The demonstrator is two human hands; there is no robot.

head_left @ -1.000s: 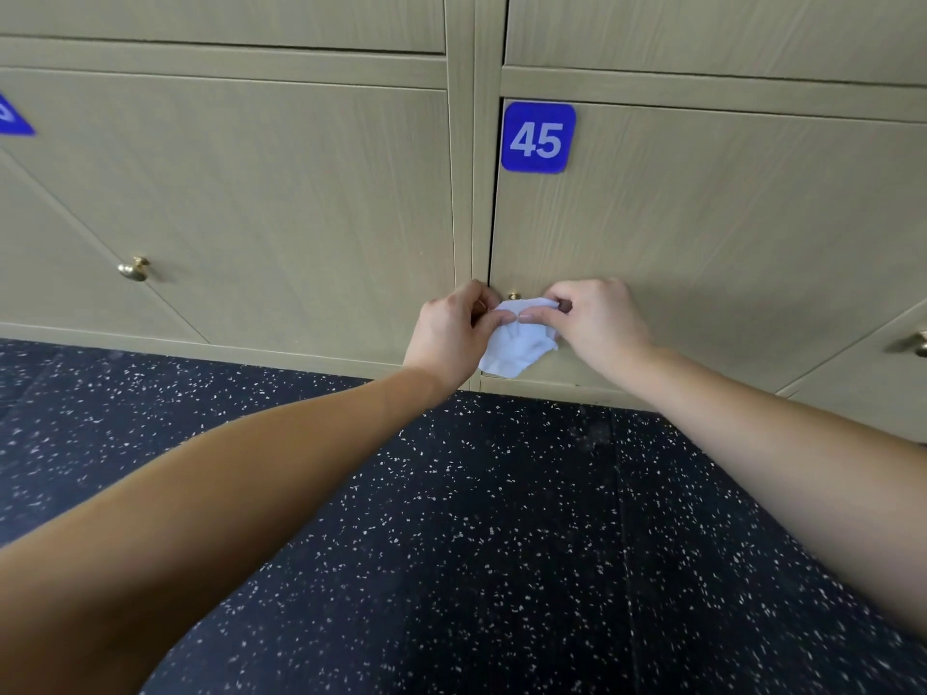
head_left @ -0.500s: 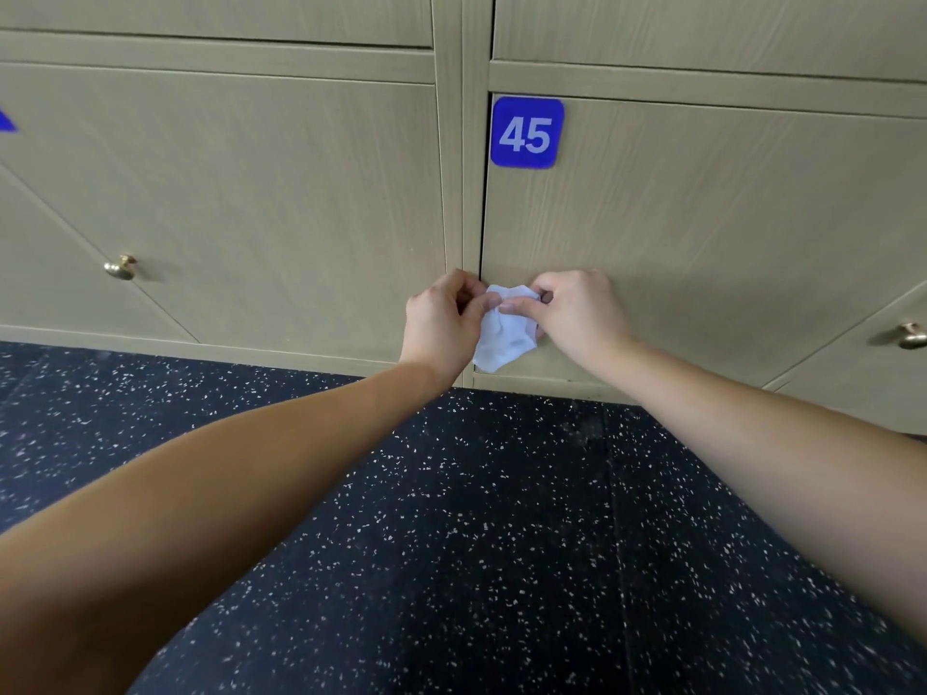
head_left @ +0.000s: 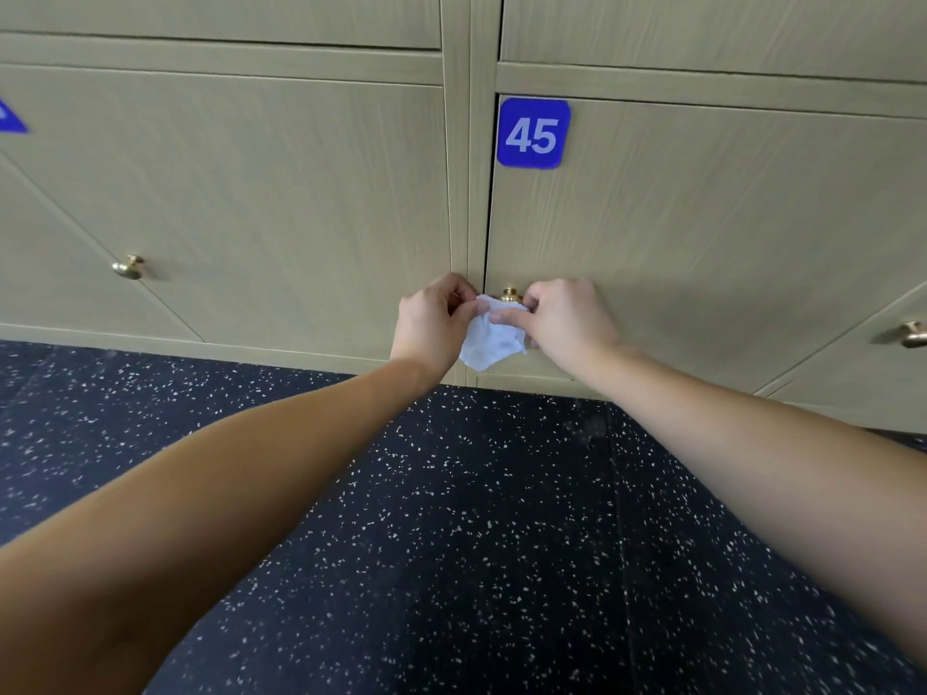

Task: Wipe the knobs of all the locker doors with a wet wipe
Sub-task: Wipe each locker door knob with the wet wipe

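Brass knob (head_left: 510, 294) on the lower locker door (head_left: 702, 243) numbered 45 showed only at its top, just above the bunched white wet wipe (head_left: 491, 338). The left hand (head_left: 431, 323) pinched the wipe's upper left edge between thumb and curled fingers, close to the seam between the two doors. The right hand (head_left: 567, 318) pinched the upper right edge the same way, its thumb lying across the cloth. The wipe hung crumpled between the two hands, in front of the door and directly under the knob; whether it touched the knob could not be told from where I stood. Both forearms were bare and reached down and forward from the lower corners of the head view.

A blue plate (head_left: 533, 133) with white figures 45 sat at the door's top left corner. The neighbouring door (head_left: 251, 203) to the left carried its own brass knob, uncovered (head_left: 129, 267), and a third knob (head_left: 910, 334) showed at the far right edge. Part of another blue plate (head_left: 11, 117) was cut off at the left edge. All doors were pale wood-grain. Below them ran a dark floor (head_left: 476, 544) flecked with white.
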